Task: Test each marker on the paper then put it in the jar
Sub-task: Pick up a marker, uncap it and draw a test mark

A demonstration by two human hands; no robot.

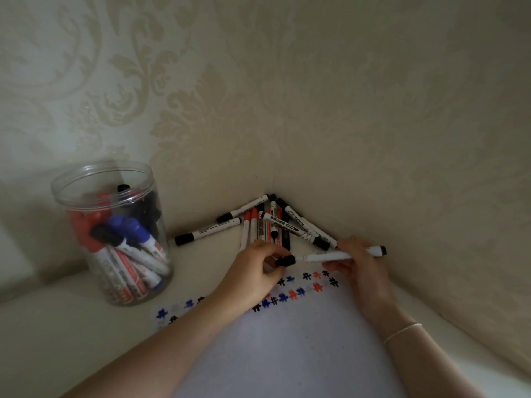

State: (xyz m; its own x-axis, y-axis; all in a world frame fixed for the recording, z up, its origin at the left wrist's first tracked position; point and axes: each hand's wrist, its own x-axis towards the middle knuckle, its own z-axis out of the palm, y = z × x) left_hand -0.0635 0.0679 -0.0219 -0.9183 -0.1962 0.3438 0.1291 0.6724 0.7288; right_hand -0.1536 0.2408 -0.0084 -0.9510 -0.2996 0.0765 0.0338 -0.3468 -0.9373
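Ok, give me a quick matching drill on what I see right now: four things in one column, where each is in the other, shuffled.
Things:
1. black cap
2. uncapped marker
3. jar
4. marker pile

Places:
A. in the wall corner
B. pinched in the left hand
C. standing left of the paper
D. held in the right hand

Pairs: 1-B, 2-D, 3-C, 4-A
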